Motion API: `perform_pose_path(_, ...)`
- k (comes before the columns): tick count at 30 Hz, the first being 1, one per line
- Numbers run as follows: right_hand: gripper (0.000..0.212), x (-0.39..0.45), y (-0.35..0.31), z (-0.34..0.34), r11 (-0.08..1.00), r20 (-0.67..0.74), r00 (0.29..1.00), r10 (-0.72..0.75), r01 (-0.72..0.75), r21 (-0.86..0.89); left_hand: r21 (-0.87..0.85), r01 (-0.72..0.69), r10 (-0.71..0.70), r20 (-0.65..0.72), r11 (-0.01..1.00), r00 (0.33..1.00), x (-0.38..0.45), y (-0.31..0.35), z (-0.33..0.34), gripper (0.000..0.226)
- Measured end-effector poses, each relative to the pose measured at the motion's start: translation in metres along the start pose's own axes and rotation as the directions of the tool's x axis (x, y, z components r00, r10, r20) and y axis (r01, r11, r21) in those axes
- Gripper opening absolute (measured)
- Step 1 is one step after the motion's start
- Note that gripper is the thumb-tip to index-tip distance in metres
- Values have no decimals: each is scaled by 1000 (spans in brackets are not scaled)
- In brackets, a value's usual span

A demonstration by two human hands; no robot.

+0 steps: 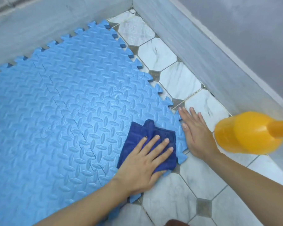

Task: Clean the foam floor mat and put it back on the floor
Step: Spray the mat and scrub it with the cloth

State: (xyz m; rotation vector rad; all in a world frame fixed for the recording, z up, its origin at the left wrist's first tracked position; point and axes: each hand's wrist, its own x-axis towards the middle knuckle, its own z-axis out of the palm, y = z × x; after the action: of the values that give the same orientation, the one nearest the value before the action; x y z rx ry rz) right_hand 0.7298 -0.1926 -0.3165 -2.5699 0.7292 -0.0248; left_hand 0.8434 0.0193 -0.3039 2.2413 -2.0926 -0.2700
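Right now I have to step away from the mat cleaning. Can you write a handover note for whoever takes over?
Left hand: flat, pressing the dark blue cloth on the light blue foam floor mat, near its right edge.
Right hand: open, flat on the white marble tile floor against the mat's edge.
Orange plastic spray bottle: standing on the floor, right of the hands.
Done: mat lies on the floor, wiping under way.
Left: finish wiping.
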Motion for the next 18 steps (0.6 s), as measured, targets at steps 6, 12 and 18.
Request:
perform_pose_path(6, 52, 2, -1, -1, 1000, 15, 1000, 3, -2, -22, -52, 380, -384, -88, 923, 919, 13, -64, -3, 57)
perform_pose_path(12, 48, 13, -4, -22, 966, 188, 977, 98, -139, 218, -80, 552, -557, -68, 830, 828, 34, -93, -13, 61)
perform_pose_path(18, 56, 31, 3, -44, 935, 346, 934, 90, -199, 294, -9, 65, -65, -14, 998, 998, 59, 11, -4, 60)
